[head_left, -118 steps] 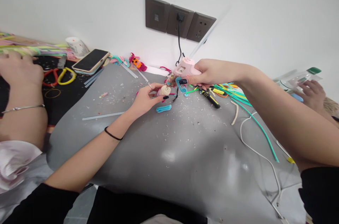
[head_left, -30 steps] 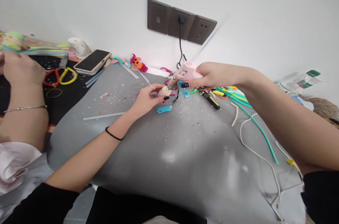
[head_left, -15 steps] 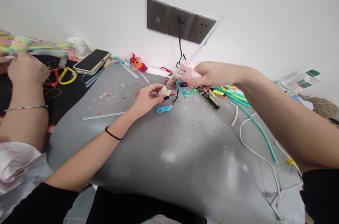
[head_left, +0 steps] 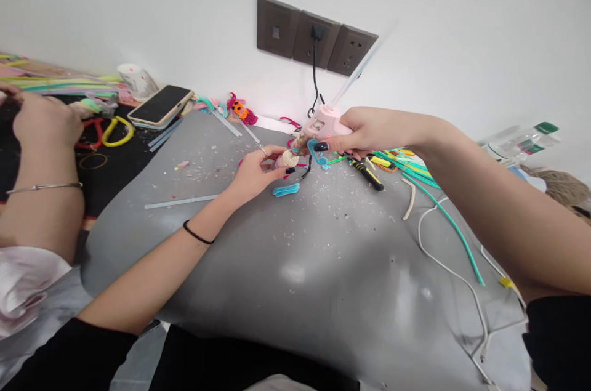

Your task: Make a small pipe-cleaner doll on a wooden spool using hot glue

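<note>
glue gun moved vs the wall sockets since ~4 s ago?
No. The pink glue gun in the right hand sits under the wall sockets as before, its nozzle at the left hand.

One head-worn camera looks forward and down, close over the grey table (head_left: 295, 292), facing the wall sockets (head_left: 316, 36).

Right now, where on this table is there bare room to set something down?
The grey mat is bare between the forearms, below the blue loop. It is crowded by the glue gun, right of it among the sticks, and around the phone.
</note>
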The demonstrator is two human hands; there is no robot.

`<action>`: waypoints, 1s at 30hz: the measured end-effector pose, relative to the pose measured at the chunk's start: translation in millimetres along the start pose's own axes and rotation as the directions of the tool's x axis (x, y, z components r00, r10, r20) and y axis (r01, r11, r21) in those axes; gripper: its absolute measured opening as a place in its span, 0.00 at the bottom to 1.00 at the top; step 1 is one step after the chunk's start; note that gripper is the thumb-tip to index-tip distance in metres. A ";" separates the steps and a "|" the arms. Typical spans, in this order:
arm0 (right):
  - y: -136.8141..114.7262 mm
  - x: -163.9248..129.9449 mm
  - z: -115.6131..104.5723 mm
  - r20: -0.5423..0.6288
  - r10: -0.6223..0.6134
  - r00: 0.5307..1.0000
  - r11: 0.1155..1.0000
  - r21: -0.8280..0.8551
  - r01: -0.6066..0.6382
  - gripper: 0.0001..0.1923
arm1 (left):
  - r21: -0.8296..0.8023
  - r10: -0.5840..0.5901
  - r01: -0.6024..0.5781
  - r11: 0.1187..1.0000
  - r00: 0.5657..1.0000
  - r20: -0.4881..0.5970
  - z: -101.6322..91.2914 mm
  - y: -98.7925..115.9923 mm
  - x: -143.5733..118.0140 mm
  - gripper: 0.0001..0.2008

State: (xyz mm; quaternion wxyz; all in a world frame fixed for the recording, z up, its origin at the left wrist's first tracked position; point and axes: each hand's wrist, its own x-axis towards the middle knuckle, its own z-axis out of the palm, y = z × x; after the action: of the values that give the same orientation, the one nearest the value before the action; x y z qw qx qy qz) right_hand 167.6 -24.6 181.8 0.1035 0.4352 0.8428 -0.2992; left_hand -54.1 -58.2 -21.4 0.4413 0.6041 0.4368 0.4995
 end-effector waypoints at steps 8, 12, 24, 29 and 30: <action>0.5 2.5 -0.4 -0.006 -0.011 1.000 1.000 -0.007 0.011 0.25 | -0.004 0.003 -0.003 1.000 1.000 -0.007 0.4 -0.3 0.0 0.24; 0.0 2.6 -0.7 -0.014 -0.005 1.000 1.000 -0.009 0.005 0.25 | -0.007 0.007 -0.007 1.000 1.000 0.001 0.4 0.2 -0.3 0.24; 0.1 1.9 -1.6 -0.029 0.010 1.000 1.000 -0.021 -0.011 0.24 | -0.012 0.008 -0.008 1.000 1.000 -0.002 0.7 0.4 0.1 0.23; 0.4 1.0 -1.6 -0.025 0.007 1.000 1.000 -0.005 -0.007 0.24 | -0.008 0.015 -0.015 1.000 1.000 0.003 0.6 0.4 0.4 0.24; 0.3 0.8 -1.5 -0.027 0.009 1.000 1.000 -0.005 -0.009 0.24 | -0.006 0.017 -0.017 1.000 1.000 0.004 0.6 0.7 0.3 0.24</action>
State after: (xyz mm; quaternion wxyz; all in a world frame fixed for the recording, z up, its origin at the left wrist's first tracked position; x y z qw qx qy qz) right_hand 167.5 -23.0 182.5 0.0944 0.4428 0.8429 -0.2907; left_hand -53.4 -58.1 -20.7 0.4398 0.6073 0.4293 0.5035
